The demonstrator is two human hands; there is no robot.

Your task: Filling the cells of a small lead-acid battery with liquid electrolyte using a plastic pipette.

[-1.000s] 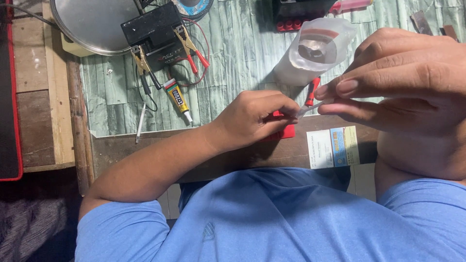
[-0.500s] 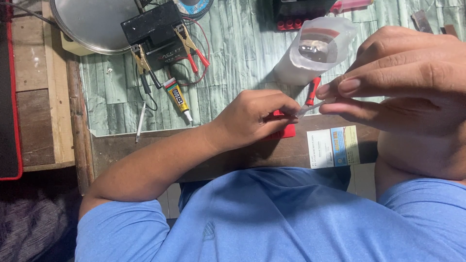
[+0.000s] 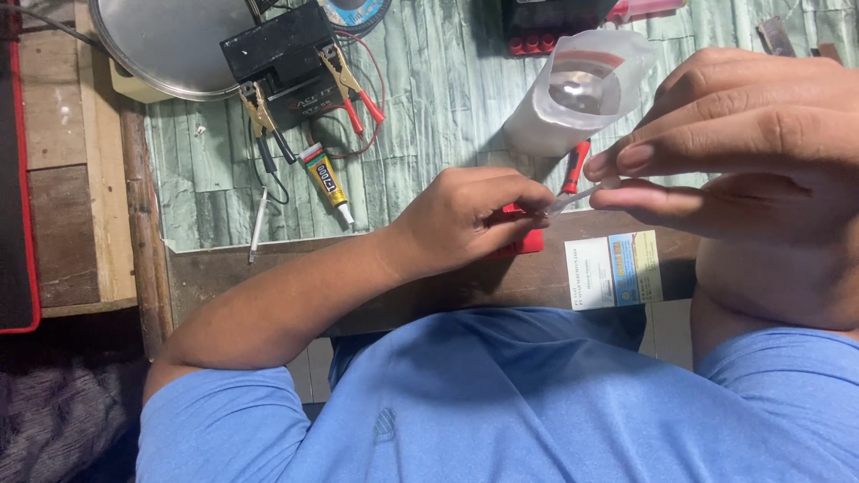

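My left hand (image 3: 465, 219) rests at the table's front edge, fingers pinched on one end of a thin clear strip (image 3: 573, 199). My right hand (image 3: 743, 170), raised close to the camera, pinches the other end between thumb and forefinger. A small flat red object (image 3: 528, 240) lies under my left fingers, mostly hidden. A red-handled tool (image 3: 573, 167) lies just behind the strip.
A clear plastic bag (image 3: 582, 89) with dark contents lies behind my hands. A glue tube (image 3: 327, 183), a black battery (image 3: 282, 54) with clip leads, a round metal lid (image 3: 170, 45) and a printed card (image 3: 616, 270) are around. A red-edged black mat (image 3: 13, 179) lies at far left.
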